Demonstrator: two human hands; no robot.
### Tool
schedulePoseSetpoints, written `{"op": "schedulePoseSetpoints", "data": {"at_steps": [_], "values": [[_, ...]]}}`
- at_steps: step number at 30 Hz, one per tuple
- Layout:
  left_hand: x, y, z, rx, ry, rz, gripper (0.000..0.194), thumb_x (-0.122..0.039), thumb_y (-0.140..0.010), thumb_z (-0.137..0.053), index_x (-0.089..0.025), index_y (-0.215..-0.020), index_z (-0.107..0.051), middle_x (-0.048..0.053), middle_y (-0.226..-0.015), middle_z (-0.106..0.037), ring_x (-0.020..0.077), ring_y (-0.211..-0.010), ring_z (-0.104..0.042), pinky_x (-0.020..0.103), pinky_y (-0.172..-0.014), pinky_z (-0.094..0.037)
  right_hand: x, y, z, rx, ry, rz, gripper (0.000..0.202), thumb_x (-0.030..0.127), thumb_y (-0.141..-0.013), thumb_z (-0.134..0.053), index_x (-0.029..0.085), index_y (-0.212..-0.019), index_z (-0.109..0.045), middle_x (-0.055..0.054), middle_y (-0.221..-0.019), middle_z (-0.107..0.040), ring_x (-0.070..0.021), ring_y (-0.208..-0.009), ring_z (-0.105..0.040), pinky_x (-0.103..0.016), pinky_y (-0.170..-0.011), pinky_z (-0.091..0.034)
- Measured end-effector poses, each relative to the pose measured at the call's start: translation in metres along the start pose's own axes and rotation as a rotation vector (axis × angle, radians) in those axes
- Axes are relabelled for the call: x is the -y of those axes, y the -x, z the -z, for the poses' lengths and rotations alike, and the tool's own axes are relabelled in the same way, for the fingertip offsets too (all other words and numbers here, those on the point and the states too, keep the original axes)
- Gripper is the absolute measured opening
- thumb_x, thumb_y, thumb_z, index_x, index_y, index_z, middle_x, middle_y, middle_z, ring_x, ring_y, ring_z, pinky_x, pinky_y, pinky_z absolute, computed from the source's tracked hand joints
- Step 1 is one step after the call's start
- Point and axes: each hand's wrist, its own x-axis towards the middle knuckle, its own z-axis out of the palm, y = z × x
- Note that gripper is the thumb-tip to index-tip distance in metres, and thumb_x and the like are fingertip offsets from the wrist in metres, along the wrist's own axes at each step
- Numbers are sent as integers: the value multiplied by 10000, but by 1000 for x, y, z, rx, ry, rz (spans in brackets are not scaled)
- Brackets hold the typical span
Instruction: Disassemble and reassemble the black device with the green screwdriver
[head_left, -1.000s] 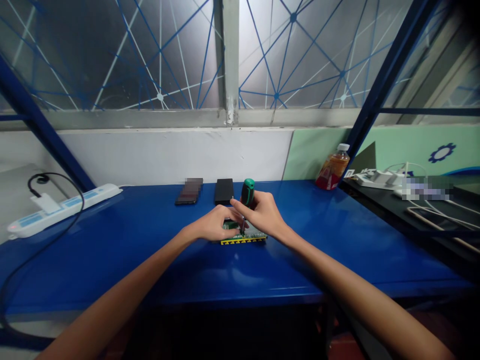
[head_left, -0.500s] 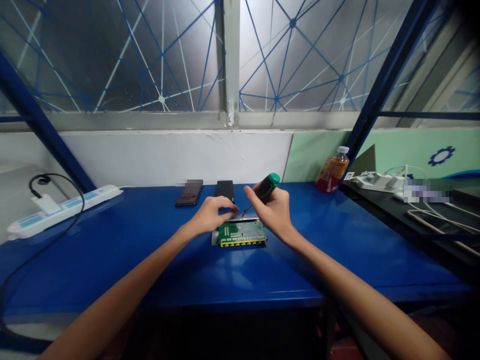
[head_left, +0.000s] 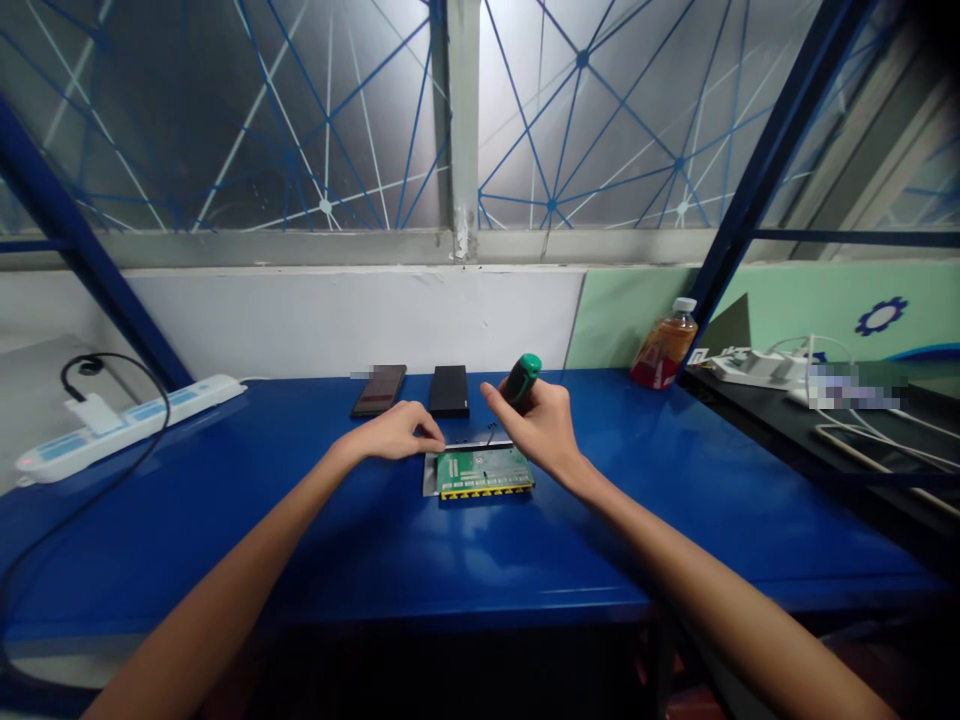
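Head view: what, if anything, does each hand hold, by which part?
Right hand: the screwdriver, by its handle. Left hand: near the far left corner of the circuit board; any hold cannot be told.

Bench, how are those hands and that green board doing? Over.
Right hand grips screwdriver. Left hand at board, far left corner; contact unclear. Board's yellow edge nearest. Phone, black box beyond, apart.

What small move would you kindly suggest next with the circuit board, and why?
I would probably steady the circuit board with the left hand: its fingertips are right by the board's back left corner, while the right hand holds a screwdriver slanting down near the back edge. Otherwise the board might shift under the tool.
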Motion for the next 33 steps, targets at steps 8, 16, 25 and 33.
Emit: {"op": "schedulePoseSetpoints", "data": {"at_steps": [8, 16, 25, 33], "values": [[-5, -5, -19, -39, 118, 109, 285, -379, -827, -612, -141, -827, -769, 28, -590, -685, 101, -394, -521, 207, -431, -353, -2, -2, -2, 101, 35, -32, 487, 547, -841, -581, 194, -537, -439, 42, -482, -392, -91, -478, -322, -276, -464, -257], [-27, -14, -44, -244, -74, 21, 248, -288, -876, -560, -164, -880, -775, 83, -835, -741, 197, -744, -652, 271, -654, -423, -6, -3, -8, 125, 22, -42, 467, 511, -834, -584, 202, -538, -398, 44, -478, -393, -88, -473, -339, -274, -460, -247], [-30, -13, -43, -348, -9, -8, 211, -249, -845, -584, -190, -951, -757, 51, -878, -730, 163, -695, -602, 271, -632, -414, -10, -3, -11, 159, 3, -62, 469, 532, -838, -577, 197, -547, -427, 34, -481, -418, -99, -496, -377, -273, -459, -258], [-28, -15, -48, -276, 180, -47, 215, -258, -852, -595, -153, -964, -746, 79, -953, -738, 171, -770, -631, 270, -668, -458, -10, -2, -14, 170, 17, -62, 481, 543, -832, -578, 198, -539, -415, 34, -483, -415, -97, -501, -369, -273, -458, -240]]}}
